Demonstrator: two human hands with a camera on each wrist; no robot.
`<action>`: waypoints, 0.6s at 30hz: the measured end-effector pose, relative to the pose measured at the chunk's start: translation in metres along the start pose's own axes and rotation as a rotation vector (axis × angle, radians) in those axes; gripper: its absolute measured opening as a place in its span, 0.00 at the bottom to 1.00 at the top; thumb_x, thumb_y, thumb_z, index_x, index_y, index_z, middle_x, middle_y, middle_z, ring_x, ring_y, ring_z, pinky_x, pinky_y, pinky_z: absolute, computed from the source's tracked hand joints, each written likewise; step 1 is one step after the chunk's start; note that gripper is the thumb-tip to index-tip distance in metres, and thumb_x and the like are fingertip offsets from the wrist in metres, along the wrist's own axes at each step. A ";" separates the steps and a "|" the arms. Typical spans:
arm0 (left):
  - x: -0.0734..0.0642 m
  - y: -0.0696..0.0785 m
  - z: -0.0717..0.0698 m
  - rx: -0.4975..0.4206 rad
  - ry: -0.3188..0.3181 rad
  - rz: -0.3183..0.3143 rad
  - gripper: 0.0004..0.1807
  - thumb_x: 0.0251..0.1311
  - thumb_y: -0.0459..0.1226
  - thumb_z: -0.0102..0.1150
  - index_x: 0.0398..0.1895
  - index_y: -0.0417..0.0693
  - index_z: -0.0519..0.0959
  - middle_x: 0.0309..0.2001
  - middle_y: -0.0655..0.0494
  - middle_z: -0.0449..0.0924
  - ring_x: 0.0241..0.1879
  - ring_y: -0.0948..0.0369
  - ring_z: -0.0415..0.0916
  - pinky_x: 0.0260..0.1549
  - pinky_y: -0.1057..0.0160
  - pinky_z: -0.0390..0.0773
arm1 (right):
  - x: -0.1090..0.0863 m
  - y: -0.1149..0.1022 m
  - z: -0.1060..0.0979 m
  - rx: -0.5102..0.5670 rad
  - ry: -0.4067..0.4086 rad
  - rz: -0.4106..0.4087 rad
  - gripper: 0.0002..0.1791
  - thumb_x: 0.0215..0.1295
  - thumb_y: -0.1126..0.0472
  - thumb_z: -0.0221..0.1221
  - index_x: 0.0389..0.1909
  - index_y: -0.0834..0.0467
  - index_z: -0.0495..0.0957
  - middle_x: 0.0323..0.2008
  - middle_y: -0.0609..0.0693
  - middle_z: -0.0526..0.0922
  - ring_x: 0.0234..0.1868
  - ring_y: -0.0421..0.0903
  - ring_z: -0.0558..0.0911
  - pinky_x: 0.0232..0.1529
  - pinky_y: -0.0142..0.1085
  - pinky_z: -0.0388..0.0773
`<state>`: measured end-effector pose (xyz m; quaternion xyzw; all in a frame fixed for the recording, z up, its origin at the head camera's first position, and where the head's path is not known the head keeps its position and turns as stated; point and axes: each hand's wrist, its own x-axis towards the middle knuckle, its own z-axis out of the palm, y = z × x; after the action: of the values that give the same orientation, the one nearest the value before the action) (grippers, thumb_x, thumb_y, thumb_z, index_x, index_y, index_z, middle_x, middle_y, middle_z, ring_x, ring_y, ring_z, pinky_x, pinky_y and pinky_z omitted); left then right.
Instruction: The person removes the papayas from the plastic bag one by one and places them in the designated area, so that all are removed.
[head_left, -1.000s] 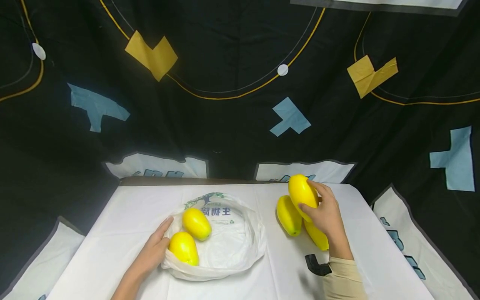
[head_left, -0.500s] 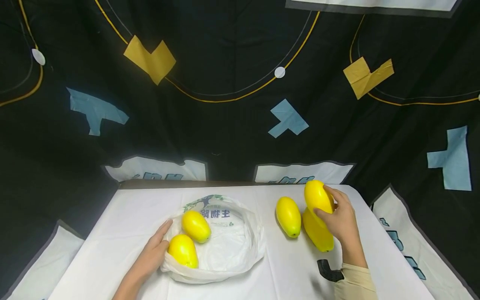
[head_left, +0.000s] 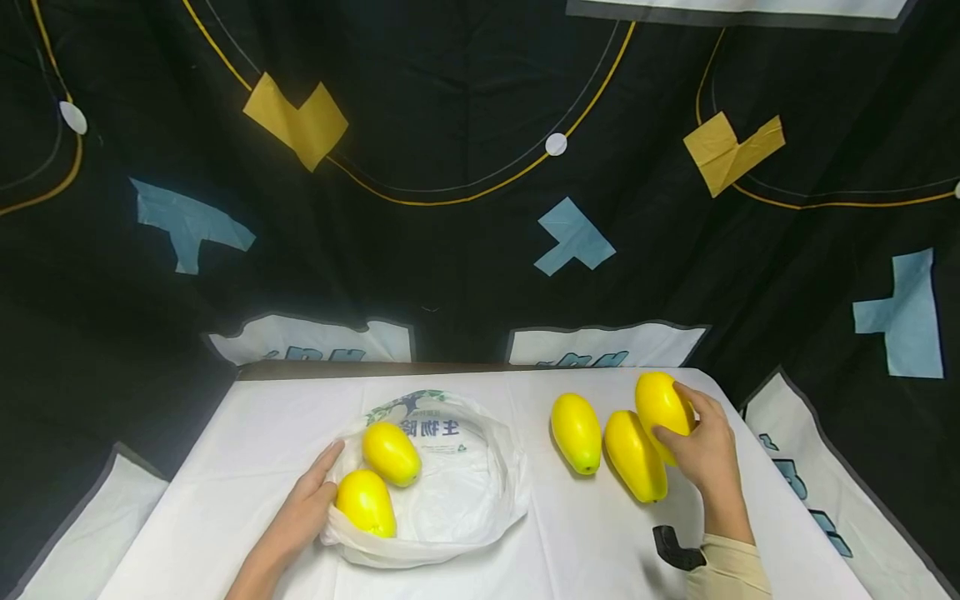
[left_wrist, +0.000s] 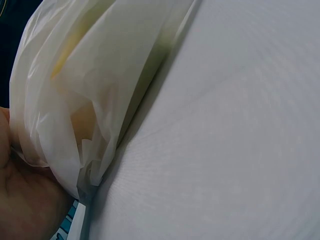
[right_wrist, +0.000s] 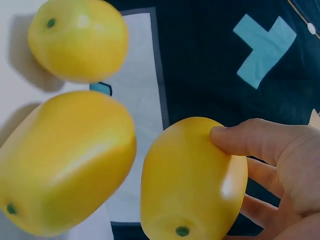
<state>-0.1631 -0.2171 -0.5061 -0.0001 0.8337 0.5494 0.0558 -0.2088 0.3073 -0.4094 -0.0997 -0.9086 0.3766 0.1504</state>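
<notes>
My right hand (head_left: 708,442) grips a yellow mango (head_left: 662,407) between thumb and fingers, near the table's far right part. In the right wrist view, the thumb lies on the held mango (right_wrist: 192,180), with other fingers behind it. Left of it lie two more mangoes, a nearer one (head_left: 633,457) and a farther-left one (head_left: 576,433). A white plastic bag (head_left: 457,508) sits with its mouth wide, two mangoes (head_left: 392,452) (head_left: 366,502) at its left side. My left hand (head_left: 303,500) holds the bag's left rim; its fingers are partly hidden by plastic in the left wrist view.
The white-covered table (head_left: 225,467) stands before a black curtain (head_left: 450,275) with yellow and blue patches. A black curved piece (head_left: 675,550) sits at the right wrist, by the beige sleeve (head_left: 727,571).
My right hand has carried its mango rightward, away from above the two lying mangoes, and somewhat lower. The left hand and the bag stay in place.
</notes>
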 end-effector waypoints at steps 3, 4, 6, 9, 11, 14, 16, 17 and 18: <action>0.000 0.001 0.000 0.002 0.002 -0.001 0.34 0.69 0.29 0.34 0.78 0.47 0.45 0.78 0.47 0.37 0.76 0.47 0.32 0.71 0.39 0.37 | 0.001 0.006 -0.002 -0.007 0.004 0.010 0.42 0.56 0.67 0.67 0.72 0.57 0.62 0.70 0.63 0.60 0.64 0.66 0.64 0.62 0.61 0.68; -0.001 0.001 0.000 0.003 0.003 -0.002 0.34 0.69 0.29 0.34 0.78 0.47 0.45 0.78 0.47 0.37 0.76 0.47 0.32 0.71 0.39 0.37 | 0.001 0.008 -0.002 -0.007 0.004 0.016 0.42 0.56 0.67 0.67 0.72 0.57 0.62 0.70 0.63 0.59 0.65 0.66 0.63 0.62 0.61 0.67; -0.001 0.001 0.000 0.002 0.002 -0.002 0.34 0.70 0.29 0.34 0.78 0.47 0.45 0.78 0.47 0.37 0.76 0.47 0.32 0.71 0.39 0.37 | 0.001 0.012 -0.003 -0.013 0.002 0.028 0.42 0.56 0.66 0.67 0.72 0.57 0.62 0.70 0.64 0.59 0.66 0.66 0.62 0.62 0.61 0.67; 0.000 0.001 0.000 0.004 0.005 0.002 0.34 0.70 0.29 0.34 0.78 0.47 0.45 0.78 0.48 0.37 0.76 0.48 0.32 0.71 0.39 0.38 | 0.002 0.017 -0.003 -0.018 -0.003 0.059 0.41 0.57 0.66 0.66 0.73 0.58 0.61 0.70 0.65 0.58 0.67 0.67 0.61 0.63 0.62 0.66; 0.000 0.000 0.000 0.005 0.006 0.006 0.33 0.70 0.29 0.34 0.78 0.47 0.45 0.78 0.48 0.37 0.76 0.48 0.32 0.71 0.39 0.38 | 0.002 0.021 -0.003 -0.027 -0.009 0.082 0.42 0.57 0.66 0.66 0.73 0.59 0.61 0.70 0.66 0.58 0.67 0.68 0.60 0.63 0.63 0.64; 0.000 -0.001 0.001 0.012 0.009 0.011 0.33 0.70 0.30 0.34 0.78 0.47 0.45 0.78 0.48 0.37 0.76 0.48 0.33 0.71 0.39 0.39 | 0.003 0.028 -0.001 -0.040 -0.013 0.106 0.42 0.57 0.66 0.66 0.72 0.60 0.60 0.69 0.68 0.57 0.67 0.69 0.59 0.64 0.64 0.62; 0.000 -0.001 0.001 0.013 0.010 0.011 0.33 0.70 0.30 0.34 0.78 0.47 0.45 0.78 0.48 0.37 0.76 0.48 0.33 0.71 0.39 0.39 | 0.003 0.032 0.000 -0.044 -0.022 0.122 0.42 0.58 0.66 0.66 0.73 0.61 0.59 0.69 0.69 0.56 0.67 0.70 0.58 0.65 0.65 0.60; 0.000 -0.001 0.001 0.014 0.010 0.011 0.33 0.70 0.30 0.34 0.78 0.47 0.45 0.78 0.48 0.37 0.76 0.48 0.33 0.71 0.39 0.39 | 0.003 0.034 0.000 -0.043 -0.025 0.129 0.42 0.57 0.66 0.66 0.73 0.61 0.59 0.69 0.69 0.56 0.67 0.70 0.57 0.65 0.65 0.59; 0.000 -0.001 0.001 0.013 0.010 0.010 0.33 0.70 0.30 0.34 0.78 0.47 0.45 0.78 0.48 0.37 0.76 0.48 0.33 0.71 0.39 0.39 | 0.003 0.036 0.000 -0.043 -0.029 0.134 0.42 0.58 0.65 0.66 0.73 0.61 0.59 0.70 0.69 0.56 0.68 0.70 0.57 0.65 0.65 0.59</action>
<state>-0.1628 -0.2169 -0.5073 0.0017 0.8374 0.5443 0.0487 -0.2092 0.3330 -0.4346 -0.1582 -0.9099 0.3674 0.1096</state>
